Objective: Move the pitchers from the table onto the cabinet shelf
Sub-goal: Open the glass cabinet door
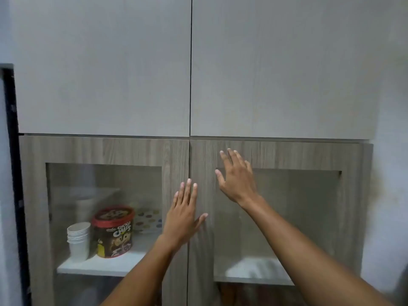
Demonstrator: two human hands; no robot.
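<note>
The left hand's fingers (pixel 188 191) are lying straight and close together, thumb spread to the right, holding nothing. The left hand (pixel 184 214) is resting flat across the seam where the two glass doors are meeting, palm to the wood. The right hand's fingers (pixel 231 156) are fanning apart, also holding nothing, their tips reaching onto the top rail of the right door (pixel 287 154). The right hand (pixel 237 177) is sitting higher than the left, over the upper left corner of that door's glass pane; whether the palm is touching the door cannot be told. Both bare forearms are rising from the bottom edge of the view.

The left door (pixel 106 151) and right door are both standing shut. Behind the left pane, a stack of white cups (pixel 78 240) is standing on the white shelf (pixel 106 267), just beside a red-lidded tub (pixel 113 231) printed with cartoon figures. Behind the tub, a spotted box (pixel 147 219) is showing. Behind the right pane, the shelf is appearing pale and blurred. Above the glass doors, two plain grey doors (pixel 110 74) are closed.

No pitchers are showing in the view, so their place cannot be told.
</note>
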